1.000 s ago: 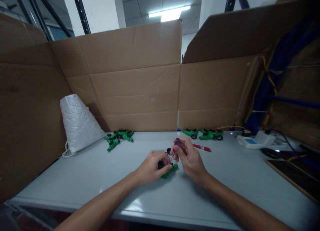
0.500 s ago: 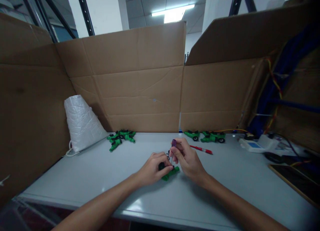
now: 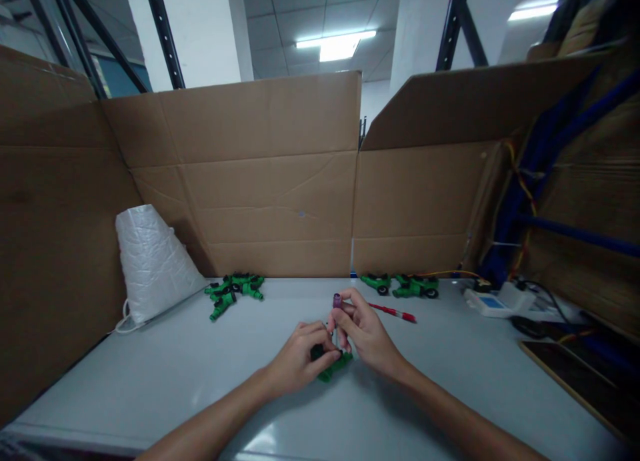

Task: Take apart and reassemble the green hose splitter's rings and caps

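Observation:
Near the middle of the table, my left hand (image 3: 299,358) is closed on a small green toy vehicle (image 3: 329,373) with black parts, pressing it against the tabletop. My fingers cover much of it. To its right, my right hand (image 3: 369,334) pinches a small screwdriver (image 3: 337,301) by its purple handle. The screwdriver stands nearly upright, its thin shaft pointing down at the toy. Fingers hide where the tip meets it. Behind my right hand lies a red pen-like tool (image 3: 393,312).
More green toy vehicles (image 3: 223,305) are grouped at the back left, and several others (image 3: 415,286) at the back right. A white wrapped bag (image 3: 153,264) leans at the left. Cardboard walls (image 3: 280,201) enclose the table. A white power strip (image 3: 493,304) and cables sit at the right.
The view has tilted up a little, so everything sits lower and slightly left in the picture. Both hands keep their hold; the right fingers have shifted slightly around the screwdriver handle.

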Demonstrator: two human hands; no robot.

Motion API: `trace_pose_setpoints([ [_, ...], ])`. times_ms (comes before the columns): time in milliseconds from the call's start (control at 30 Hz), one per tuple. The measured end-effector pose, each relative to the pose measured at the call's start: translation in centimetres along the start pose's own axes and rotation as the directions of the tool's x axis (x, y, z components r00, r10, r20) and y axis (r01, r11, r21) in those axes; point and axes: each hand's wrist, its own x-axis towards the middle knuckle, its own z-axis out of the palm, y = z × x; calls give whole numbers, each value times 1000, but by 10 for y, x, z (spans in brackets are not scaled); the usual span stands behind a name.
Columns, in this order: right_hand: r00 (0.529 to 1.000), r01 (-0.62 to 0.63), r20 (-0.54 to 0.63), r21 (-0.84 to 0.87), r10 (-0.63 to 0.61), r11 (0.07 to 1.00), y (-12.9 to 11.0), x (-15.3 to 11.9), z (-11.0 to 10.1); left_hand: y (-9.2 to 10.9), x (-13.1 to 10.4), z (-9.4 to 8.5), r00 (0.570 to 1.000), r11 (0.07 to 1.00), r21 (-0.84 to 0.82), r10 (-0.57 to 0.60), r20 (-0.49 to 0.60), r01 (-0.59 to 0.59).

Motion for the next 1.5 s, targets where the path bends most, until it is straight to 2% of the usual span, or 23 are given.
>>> trace_pose_setpoints([
  [233, 993, -99, 75, 123, 90, 987, -1, -3, -3, 0, 2, 0, 1000, 998, -58, -2, -6, 2],
  [633, 982, -189, 57, 283, 180, 940, 1, -1, -4, -5, 1, 1, 1000, 995, -101, -27, -6, 26],
  [867, 977, -211, 109, 335, 184, 918, 6, -1, -9, -3, 3, 0, 1000, 993, -119, -5, 26, 8],
  [1100, 963, -265, 140, 337, 230, 903, 4, 0, -11, -4, 2, 0, 999, 995, -95, -8, 40, 12],
  [1333, 960, -271, 171, 363, 222, 891, 11, -2, -13, -7, 1, 1, 997, 998, -54, -20, 70, 24],
  [1500, 961, -266, 179, 376, 212, 888, 16, -3, -15, -3, 1, 0, 998, 1000, 4, 10, 67, -10],
])
